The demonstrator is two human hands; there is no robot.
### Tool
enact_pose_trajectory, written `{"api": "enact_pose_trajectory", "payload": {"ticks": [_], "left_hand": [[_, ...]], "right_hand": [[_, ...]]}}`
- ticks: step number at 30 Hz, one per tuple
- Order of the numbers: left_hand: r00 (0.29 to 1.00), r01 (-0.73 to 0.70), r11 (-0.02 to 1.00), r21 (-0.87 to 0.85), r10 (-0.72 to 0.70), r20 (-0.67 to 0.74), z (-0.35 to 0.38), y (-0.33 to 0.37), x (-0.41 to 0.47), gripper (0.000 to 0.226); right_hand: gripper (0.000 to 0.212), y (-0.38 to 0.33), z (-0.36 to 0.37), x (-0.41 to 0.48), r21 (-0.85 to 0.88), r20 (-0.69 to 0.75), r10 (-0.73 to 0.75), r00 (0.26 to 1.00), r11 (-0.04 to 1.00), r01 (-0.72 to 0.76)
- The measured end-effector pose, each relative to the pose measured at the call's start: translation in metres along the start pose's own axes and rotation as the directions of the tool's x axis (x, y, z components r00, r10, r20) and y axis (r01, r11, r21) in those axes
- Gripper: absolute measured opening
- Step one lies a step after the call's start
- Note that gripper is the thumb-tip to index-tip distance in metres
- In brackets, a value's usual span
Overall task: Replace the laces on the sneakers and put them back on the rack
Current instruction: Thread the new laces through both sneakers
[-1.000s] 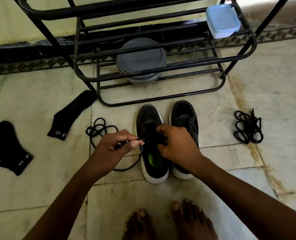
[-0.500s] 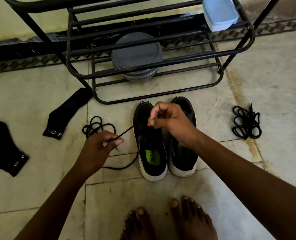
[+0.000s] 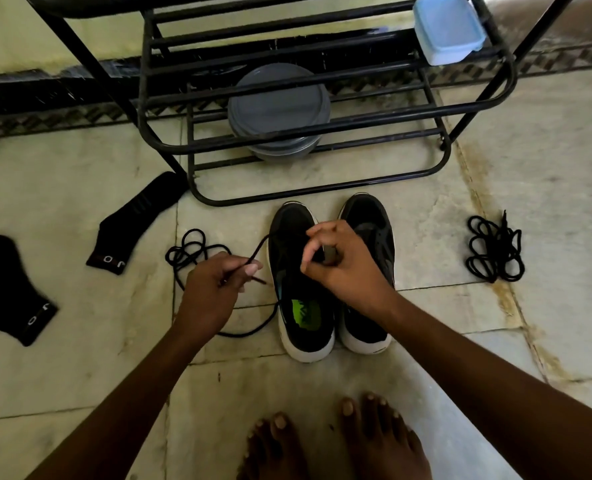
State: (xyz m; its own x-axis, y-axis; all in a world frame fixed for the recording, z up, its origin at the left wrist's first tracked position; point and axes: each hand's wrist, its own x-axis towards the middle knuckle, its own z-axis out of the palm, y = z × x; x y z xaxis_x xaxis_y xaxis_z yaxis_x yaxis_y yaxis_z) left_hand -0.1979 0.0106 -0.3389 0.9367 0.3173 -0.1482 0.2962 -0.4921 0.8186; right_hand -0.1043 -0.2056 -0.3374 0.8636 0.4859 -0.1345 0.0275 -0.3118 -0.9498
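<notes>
Stained pale tile floor (image 3: 547, 168) — black rack (image 3: 145, 64)

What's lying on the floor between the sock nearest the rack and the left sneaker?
A loose coil of black lace lies there, seen in the head view; the left hand pinches a lace strand running to that sneaker.
</notes>
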Motion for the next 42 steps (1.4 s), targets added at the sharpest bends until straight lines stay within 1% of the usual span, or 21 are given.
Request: {"api": "enact_pose_trajectory", "payload": {"ticks": [2,3,4,6,8,11,14,16,19,23,26,30,34,39,42], "left_hand": [[0.998,0.063,0.989,-0.131,-0.064,-0.003,0.007,0.004,0.002,0.015],[0.997,0.08,0.982,-0.173,-0.081,0.002,0.011,0.005,0.003,0.015],[0.997,0.083,0.976,-0.201,-0.083,0.008,0.014,0.008,0.003,0.015],[0.997,0.083,0.967,-0.239,-0.08,0.025,0.02,0.012,0.003,0.014],[0.995,0.101,0.961,-0.258,-0.092,0.047,0.024,0.015,0.004,0.014],[0.992,0.123,0.962,-0.242,-0.111,0.064,0.026,0.019,0.006,0.012],[0.991,0.127,0.959,-0.251,-0.112,0.073,0.025,0.021,0.007,0.007],[0.993,0.114,0.965,-0.236,-0.102,0.065,0.024,0.023,0.005,0.006],[0.995,0.094,0.972,-0.217,-0.083,0.059,0.026,0.024,0.003,0.011],[0.996,0.068,0.988,-0.135,-0.059,0.071,0.026,0.022,0.002,0.013],[0.995,0.049,0.995,-0.086,-0.041,0.094,0.022,0.023,0.001,0.015],[0.995,-0.031,1.0,0.002,0.03,0.09,0.021,0.022,0.0,0.014],[0.994,-0.072,0.996,0.051,0.067,0.082,0.02,0.024,0.002,0.013],[0.985,-0.137,0.988,0.075,0.128,0.118,0.017,0.025,0.005,0.009],[0.974,-0.188,0.974,0.125,0.168,0.152,0.015,0.026,0.007,0.009]], "right_hand": [[0.01,0.0,0.011,-0.013,-0.244,0.027,-0.055,0.998,0.968,0.06],[0.007,0.001,0.018,-0.02,-0.366,0.017,-0.067,0.998,0.928,0.068],[0.009,0.001,0.024,-0.027,-0.474,-0.012,-0.083,0.996,0.878,0.067],[0.015,0.002,0.035,-0.039,-0.599,-0.091,-0.133,0.987,0.799,0.053],[0.018,0.002,0.043,-0.045,-0.635,-0.155,-0.146,0.977,0.773,0.014],[0.027,0.001,0.048,-0.047,-0.608,-0.202,-0.062,0.977,0.79,-0.075],[0.033,-0.001,0.054,-0.045,-0.571,-0.217,0.018,0.976,0.809,-0.142],[0.028,0.0,0.058,-0.042,-0.519,-0.242,0.018,0.97,0.842,-0.144],[0.017,0.002,0.061,-0.039,-0.413,-0.278,0.034,0.96,0.898,-0.151],[0.011,-0.001,0.064,-0.039,-0.328,-0.292,0.083,0.953,0.927,-0.181],[0.013,-0.004,0.064,-0.039,-0.32,-0.279,0.087,0.956,0.93,-0.178],[0.018,-0.005,0.063,-0.039,-0.311,-0.275,0.085,0.958,0.935,-0.172],[0.013,-0.004,0.063,-0.039,-0.314,-0.26,0.094,0.961,0.933,-0.176],[0.01,-0.003,0.062,-0.039,-0.316,-0.256,0.1,0.962,0.931,-0.181],[0.011,-0.002,0.062,-0.039,-0.326,-0.25,0.098,0.963,0.928,-0.179]]}}
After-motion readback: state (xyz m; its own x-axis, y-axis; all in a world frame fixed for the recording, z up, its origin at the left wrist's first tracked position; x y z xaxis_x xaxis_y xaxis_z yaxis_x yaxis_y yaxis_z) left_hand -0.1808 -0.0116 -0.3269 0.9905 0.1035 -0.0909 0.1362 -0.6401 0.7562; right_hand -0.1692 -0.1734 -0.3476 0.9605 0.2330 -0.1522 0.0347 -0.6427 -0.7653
